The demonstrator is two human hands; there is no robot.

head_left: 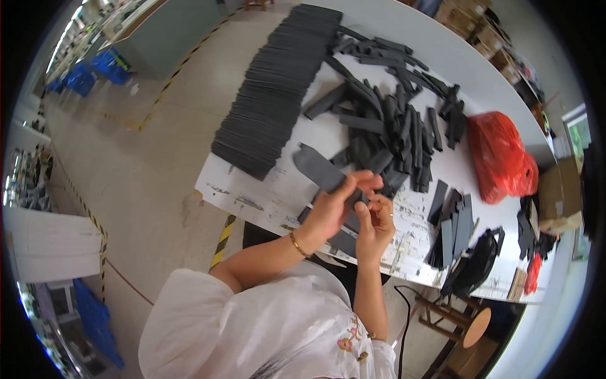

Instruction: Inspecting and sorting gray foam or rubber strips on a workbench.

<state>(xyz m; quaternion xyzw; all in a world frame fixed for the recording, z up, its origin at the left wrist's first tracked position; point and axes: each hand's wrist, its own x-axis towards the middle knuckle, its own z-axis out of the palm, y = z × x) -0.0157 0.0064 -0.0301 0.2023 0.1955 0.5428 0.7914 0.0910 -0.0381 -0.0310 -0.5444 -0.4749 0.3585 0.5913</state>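
Observation:
A flat dark grey strip (319, 168) with a rounded end is held over the near part of the white table (237, 180). My left hand (334, 205) is closed on it, and the strip sticks out beyond the hand to the far left. Close beside it, my right hand (375, 228) has its thumb and fingers pinched at the strip's near end, which the fingers partly hide. Behind the hands lies a loose heap of dark, curled strips (404, 129). Left of the heap runs a long, neat row of overlapping dark strips (274, 88).
A red plastic bag (502, 158) sits at the table's right, near a cardboard box (562, 196). Closer in are a small stack of flat dark strips (456, 221) and a black bag (476, 262). A wooden stool (475, 327) stands below the table's front edge.

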